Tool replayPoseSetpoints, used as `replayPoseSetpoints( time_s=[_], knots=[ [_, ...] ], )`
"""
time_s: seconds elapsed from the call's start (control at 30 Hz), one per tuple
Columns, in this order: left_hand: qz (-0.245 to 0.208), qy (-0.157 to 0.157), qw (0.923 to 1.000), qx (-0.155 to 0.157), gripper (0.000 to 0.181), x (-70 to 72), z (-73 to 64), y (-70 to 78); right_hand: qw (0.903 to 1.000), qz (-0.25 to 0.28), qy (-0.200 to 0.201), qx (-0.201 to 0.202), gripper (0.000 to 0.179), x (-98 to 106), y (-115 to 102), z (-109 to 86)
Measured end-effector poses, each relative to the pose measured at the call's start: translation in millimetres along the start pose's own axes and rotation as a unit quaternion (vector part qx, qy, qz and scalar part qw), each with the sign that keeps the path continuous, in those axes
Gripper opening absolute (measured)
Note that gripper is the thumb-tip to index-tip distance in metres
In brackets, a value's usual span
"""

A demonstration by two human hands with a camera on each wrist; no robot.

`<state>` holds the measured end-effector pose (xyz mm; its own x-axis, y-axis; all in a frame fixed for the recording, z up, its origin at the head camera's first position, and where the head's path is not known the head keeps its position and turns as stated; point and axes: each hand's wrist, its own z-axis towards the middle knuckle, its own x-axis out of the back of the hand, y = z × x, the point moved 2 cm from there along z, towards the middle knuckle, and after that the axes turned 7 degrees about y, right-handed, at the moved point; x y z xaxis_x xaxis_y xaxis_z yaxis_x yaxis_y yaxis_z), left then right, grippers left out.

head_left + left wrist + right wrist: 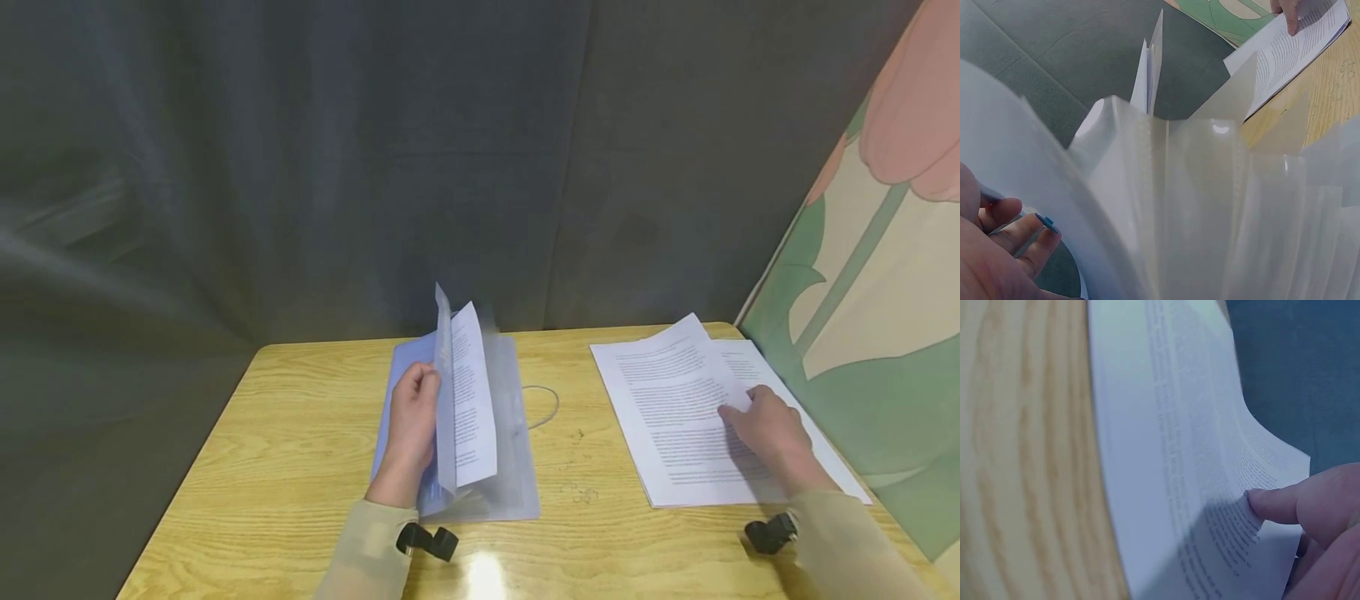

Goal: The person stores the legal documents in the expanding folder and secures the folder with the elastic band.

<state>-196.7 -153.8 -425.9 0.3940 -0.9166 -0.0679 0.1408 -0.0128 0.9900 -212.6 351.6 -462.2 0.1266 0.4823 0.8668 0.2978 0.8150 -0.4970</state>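
Observation:
On the table's middle stands a translucent accordion file folder, partly open, its bluish cover on the left. My left hand grips the cover's edge, fingers curled, as the left wrist view shows. Its pleated pockets fan out beside that hand. A printed sheet stands upright among the dividers. Farther right, my right hand pinches the edge of a top printed sheet between thumb and fingers. That sheet bends upward at its right side, over more printed paper lying flat.
A pale elastic loop sticks out from the folder's right side onto the wooden table. Dark curtain hangs behind the table, and a floral-patterned panel borders it on the right.

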Motion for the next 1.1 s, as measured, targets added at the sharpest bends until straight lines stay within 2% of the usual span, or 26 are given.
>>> replayPoseSetpoints(
  time_s=[0.3,0.5,0.67,0.9,1.1],
  knots=[
    [0.0,-0.001,1.0,-0.001,0.016,0.2,0.3,-0.5,0.9978,0.028,0.02,0.056,0.048,15.7,-11.2,-7.0],
    [0.001,-0.001,1.0,0.003,0.016,0.2,0.0,0.1,0.9955,0.056,0.008,0.076,0.051,26.6,-22.9,-13.4],
    [0.001,0.005,1.0,0.002,0.015,1.0,0.2,0.3,0.9939,0.055,-0.002,0.095,0.059,29.3,-31.8,-17.8],
    [-0.001,0.005,1.0,0.004,0.016,0.7,-1.2,1.5,0.991,0.063,-0.04,0.111,0.056,30.9,-35.5,-23.0],
    [-0.008,0.003,0.9999,0.006,0.016,0.7,0.3,0.1,0.9854,0.053,-0.063,0.149,0.051,29.6,-43.0,-27.0]
  ],
)
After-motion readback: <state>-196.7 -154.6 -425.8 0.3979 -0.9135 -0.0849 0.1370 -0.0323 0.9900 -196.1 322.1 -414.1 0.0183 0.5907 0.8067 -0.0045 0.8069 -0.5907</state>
